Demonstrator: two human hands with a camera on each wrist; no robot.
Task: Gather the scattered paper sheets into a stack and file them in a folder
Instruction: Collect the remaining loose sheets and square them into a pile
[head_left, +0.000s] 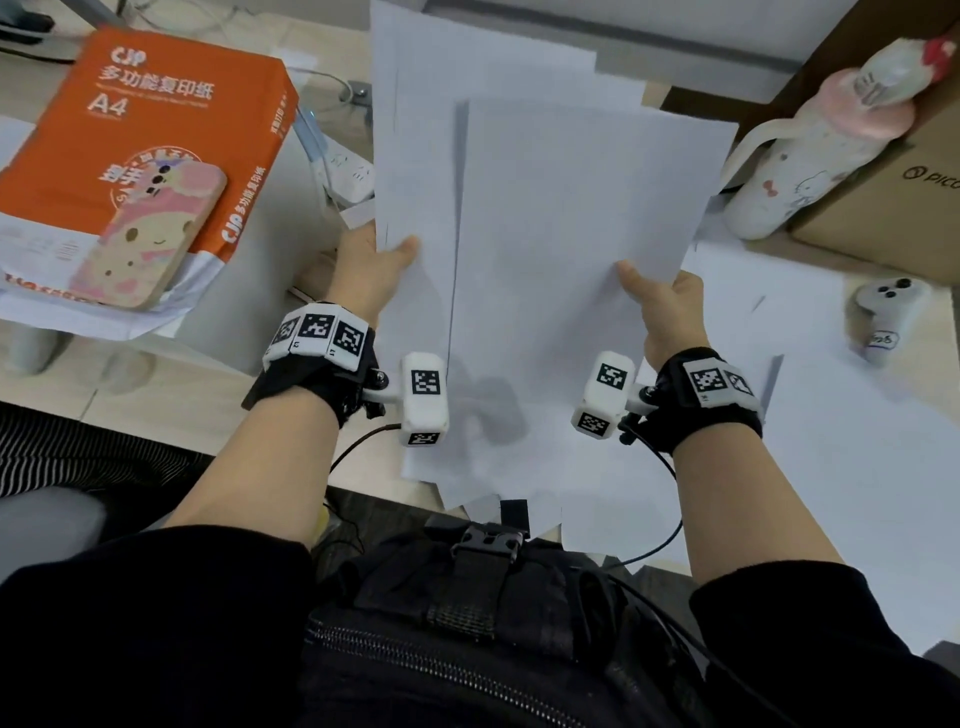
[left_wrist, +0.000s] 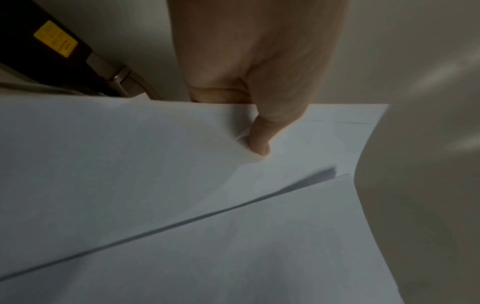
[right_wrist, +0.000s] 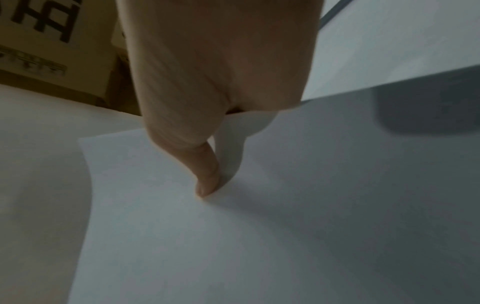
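White paper sheets (head_left: 571, 218) are held up in front of me, several overlapping unevenly. My left hand (head_left: 374, 265) pinches the left sheets' near edge, thumb on top; in the left wrist view that thumb (left_wrist: 259, 142) presses the paper (left_wrist: 130, 164). My right hand (head_left: 662, 306) pinches the front sheet's lower right edge; the right wrist view shows its thumb (right_wrist: 207, 181) on the sheet (right_wrist: 182, 236). More sheets (head_left: 831, 415) lie spread on the table beneath. No folder is visible.
An orange A4 paper ream (head_left: 145, 130) with a phone (head_left: 156, 234) on it sits at the left. A white bottle (head_left: 810, 156), a cardboard box (head_left: 893, 208) and a small white controller (head_left: 888, 317) stand at the right. A power strip (head_left: 348, 176) lies behind.
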